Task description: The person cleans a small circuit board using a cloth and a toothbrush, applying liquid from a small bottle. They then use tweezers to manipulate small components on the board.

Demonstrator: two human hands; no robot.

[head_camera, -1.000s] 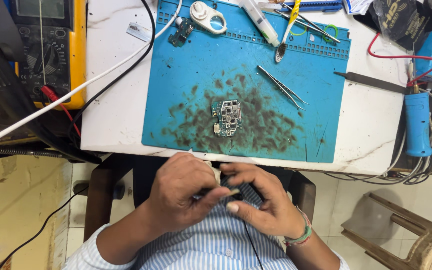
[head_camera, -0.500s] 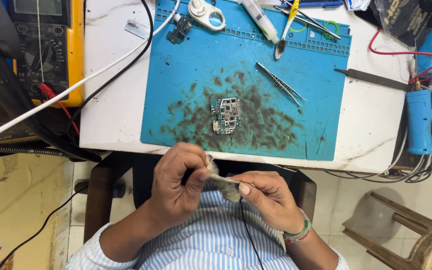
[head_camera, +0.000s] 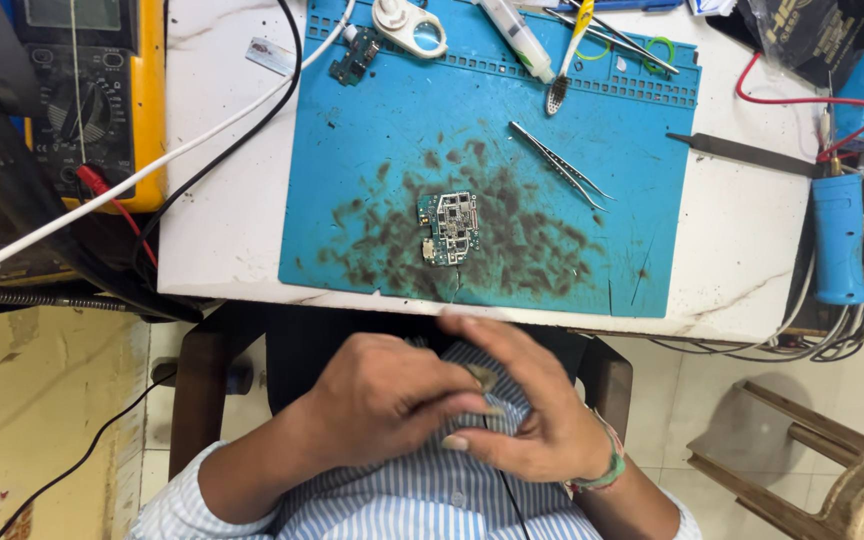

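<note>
Both my hands are down at my lap, below the surface edge. Left hand fingers curled shut, pinching a small thin dark piece w/ my right hand; right fingers half-spread, thumb pressed in. Piece too blurred to ID. Circuit board lies alone on blue mat, well apart from hands, tweezers to its right.

White marble-patterned table stands over a pale tiled floor. Wooden stool sits at right; yellowed wall surface at left.
</note>
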